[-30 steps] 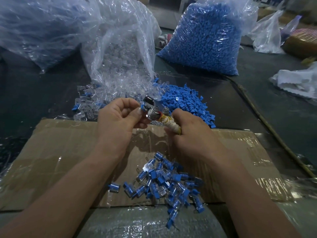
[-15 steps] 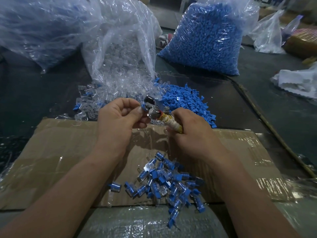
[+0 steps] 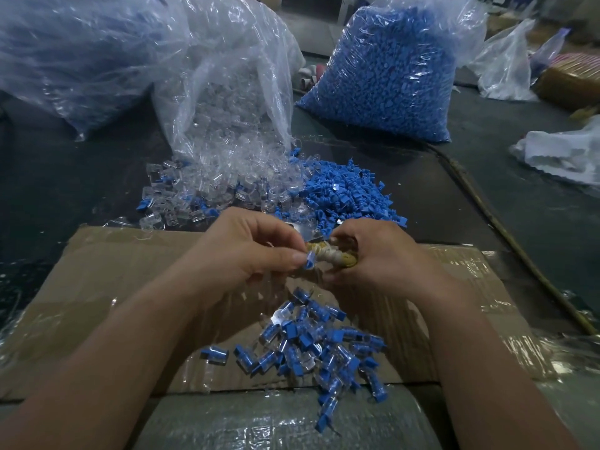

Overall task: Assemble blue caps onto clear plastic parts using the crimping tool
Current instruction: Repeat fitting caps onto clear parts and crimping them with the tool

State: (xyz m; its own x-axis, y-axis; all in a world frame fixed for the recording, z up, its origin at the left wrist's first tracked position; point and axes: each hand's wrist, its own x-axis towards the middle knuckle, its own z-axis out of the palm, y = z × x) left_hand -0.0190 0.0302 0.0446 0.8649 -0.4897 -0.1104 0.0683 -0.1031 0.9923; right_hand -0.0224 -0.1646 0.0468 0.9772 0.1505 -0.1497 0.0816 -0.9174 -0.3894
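Over the middle of a flattened cardboard sheet [image 3: 113, 287], taped with clear film, the two hands meet close together. The left hand [image 3: 256, 251] pinches a capped piece [image 3: 310, 259] (a small clear part with a blue cap on it) between thumb and forefinger, with the other fingers curled in. The right hand [image 3: 380, 251] is clamped round the crimping tool [image 3: 334, 254] — its handle is bound in yellowish tape and its metal head shows between the two hands. How the tool's jaws stand cannot be made out. The capped piece sits just beside the taped handle, below the metal head.

Nearer the person, a heap of finished pieces [image 3: 311, 345] lies on the cardboard, some spilling over its near edge. Beyond the cardboard, on the dark table [image 3: 48, 183], loose blue caps [image 3: 347, 193] are piled to the right and clear plastic parts [image 3: 227, 186] to the left — the two piles touch and mix where they meet. The clear parts pour from an open clear bag [image 3: 227, 92]. A full bag of blue caps [image 3: 389, 76] stands behind to the right, and a large bag [image 3: 81, 53] lies far left. Crumpled white plastic [image 3: 565, 154] sits at the right edge.
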